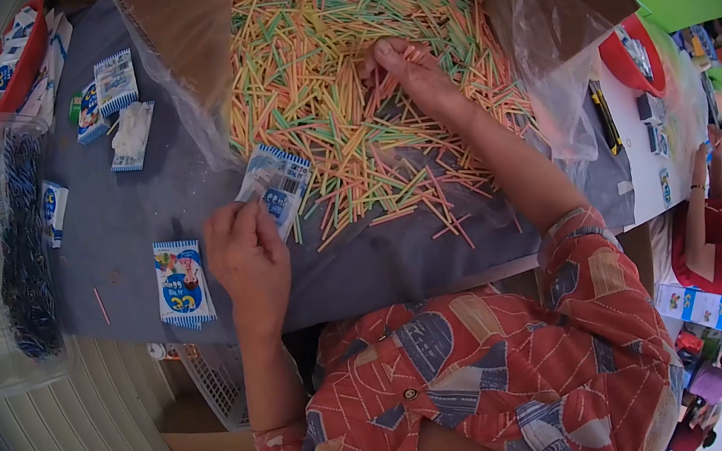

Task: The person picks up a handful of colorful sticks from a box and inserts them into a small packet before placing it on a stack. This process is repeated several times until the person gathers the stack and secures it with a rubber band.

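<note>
A large heap of thin pastel sticks (305, 120) in yellow, green and pink spreads over the dark cloth. My right hand (417, 77) is in the upper middle of the heap, its fingers closed round a few pinkish sticks. At the heap's lower left edge, my left hand (248, 254) pinches the lower left side of a small blue and white printed packet (279, 182). Another packet (181, 282) lies flat on the cloth to the left of that hand. Several more packets (116, 82) lie farther up on the left.
Clear plastic and cardboard flaps (191, 34) flank the heap. At left are a red basket (18, 58) and a clear container of dark twist-like strands (25, 243). A yellow and black cutter (605, 118) and red bowl (632, 58) are right. A person in red (718, 247) sits beyond.
</note>
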Motion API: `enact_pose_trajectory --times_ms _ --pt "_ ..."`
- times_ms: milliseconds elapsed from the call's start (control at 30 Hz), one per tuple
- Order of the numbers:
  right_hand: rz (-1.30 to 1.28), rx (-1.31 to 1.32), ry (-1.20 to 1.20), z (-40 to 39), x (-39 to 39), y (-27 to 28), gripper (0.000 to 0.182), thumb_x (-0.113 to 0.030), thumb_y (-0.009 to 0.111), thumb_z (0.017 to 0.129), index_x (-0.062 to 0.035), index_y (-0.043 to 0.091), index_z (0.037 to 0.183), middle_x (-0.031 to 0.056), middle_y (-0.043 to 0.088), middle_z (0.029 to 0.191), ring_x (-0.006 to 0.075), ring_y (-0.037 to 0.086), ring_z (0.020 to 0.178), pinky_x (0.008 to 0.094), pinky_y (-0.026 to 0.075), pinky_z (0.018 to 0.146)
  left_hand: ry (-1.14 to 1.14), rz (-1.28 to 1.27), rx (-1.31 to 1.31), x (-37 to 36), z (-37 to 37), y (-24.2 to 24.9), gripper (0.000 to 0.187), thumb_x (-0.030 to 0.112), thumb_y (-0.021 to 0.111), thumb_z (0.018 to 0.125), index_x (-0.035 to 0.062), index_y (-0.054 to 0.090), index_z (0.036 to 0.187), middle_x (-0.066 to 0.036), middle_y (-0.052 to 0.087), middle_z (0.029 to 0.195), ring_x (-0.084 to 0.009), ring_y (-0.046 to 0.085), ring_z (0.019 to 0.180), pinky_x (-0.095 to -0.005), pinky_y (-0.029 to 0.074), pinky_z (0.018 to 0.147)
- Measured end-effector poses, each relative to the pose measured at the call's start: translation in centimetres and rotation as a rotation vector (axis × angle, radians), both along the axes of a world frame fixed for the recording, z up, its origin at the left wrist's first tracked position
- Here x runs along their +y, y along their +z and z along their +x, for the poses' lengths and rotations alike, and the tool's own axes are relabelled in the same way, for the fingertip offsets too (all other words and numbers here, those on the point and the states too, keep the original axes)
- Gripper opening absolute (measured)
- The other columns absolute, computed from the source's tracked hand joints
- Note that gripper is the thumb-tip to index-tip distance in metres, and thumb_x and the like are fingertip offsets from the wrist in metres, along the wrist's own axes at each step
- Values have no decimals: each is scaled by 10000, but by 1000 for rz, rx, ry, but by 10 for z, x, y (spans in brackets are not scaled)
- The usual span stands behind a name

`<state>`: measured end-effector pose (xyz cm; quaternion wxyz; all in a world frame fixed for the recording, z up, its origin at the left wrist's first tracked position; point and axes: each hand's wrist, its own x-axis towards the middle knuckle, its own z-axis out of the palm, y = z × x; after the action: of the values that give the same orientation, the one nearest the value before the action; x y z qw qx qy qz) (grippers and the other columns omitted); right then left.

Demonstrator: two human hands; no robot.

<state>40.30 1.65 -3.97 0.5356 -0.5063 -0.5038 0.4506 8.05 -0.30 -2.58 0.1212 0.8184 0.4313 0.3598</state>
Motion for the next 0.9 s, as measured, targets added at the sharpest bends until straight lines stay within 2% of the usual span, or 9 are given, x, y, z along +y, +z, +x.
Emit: enact_pose_trajectory --times_ms 100,200,333,400,433,500,667,767,900 --pt "107 297 -108 -3 3 0 400 -425 518 1025 -70 580 851 64 675 922 184 651 804 339 532 773 -30 -184 -278 5 -10 0 88 -14 670 871 -44 669 954 -106 613 873 -241 597 785 -323 481 692" --pt "129 589 -149 -8 0 18 400 -434 528 1018 -74 554 844 77 667 865 201 672 819 364 542 834 -47 -325 -472 2 -13 8 61 -19 679 884 -54 660 930 -86 618 875 -162 591 783 -263 471 698" --pt "71 656 -262 0 -4 24 381 -437 550 1007 -101 510 831 32 577 702 169 591 653 353 521 726 -76 -402 -581 -6 -10 9 79 -38 705 859 -48 660 924 -55 612 884 -115 578 805 -239 474 726" --pt "99 784 -71 11 -6 15 327 -399 526 1024 -85 571 943 -29 385 577 110 381 496 301 417 577 -77 -383 -598 -9 -7 6 86 -41 707 855 -45 662 928 -56 619 891 -118 583 805 -240 477 729" --pt "98 785 -69 11 -8 15 327 -399 526 1024 -85 571 943 -29 385 577 110 381 496 301 417 577 -73 -366 -614 -12 -6 5 93 -45 709 850 -43 664 931 -57 625 898 -121 589 805 -242 479 731" --pt "17 876 -96 7 -12 20 294 -355 529 1030 -73 586 971 -57 189 547 86 191 468 277 292 504 -81 -363 -635 -14 0 4 102 -48 713 845 -40 665 935 -61 631 909 -124 596 807 -243 481 734" --pt "166 887 -15 -47 -29 74 335 -377 502 1039 -52 575 1003 -53 275 533 88 287 460 276 350 509 -190 -341 -622 -15 31 4 153 -51 728 829 -35 676 972 -80 649 944 -135 619 824 -250 497 741" --pt "418 582 97 -83 -33 99 418 -407 426 1063 -26 584 994 3 452 546 146 543 519 283 458 537 -319 -423 -764 -8 51 -3 209 -54 739 820 -32 685 1021 -89 652 958 -144 629 826 -260 513 741" --pt "351 300 87 -89 -29 94 487 -442 397 1063 -29 621 935 58 572 642 145 613 617 267 476 594 -380 -454 -859 -2 58 -3 225 -66 733 830 -25 691 1047 -84 644 952 -134 636 831 -241 524 725"
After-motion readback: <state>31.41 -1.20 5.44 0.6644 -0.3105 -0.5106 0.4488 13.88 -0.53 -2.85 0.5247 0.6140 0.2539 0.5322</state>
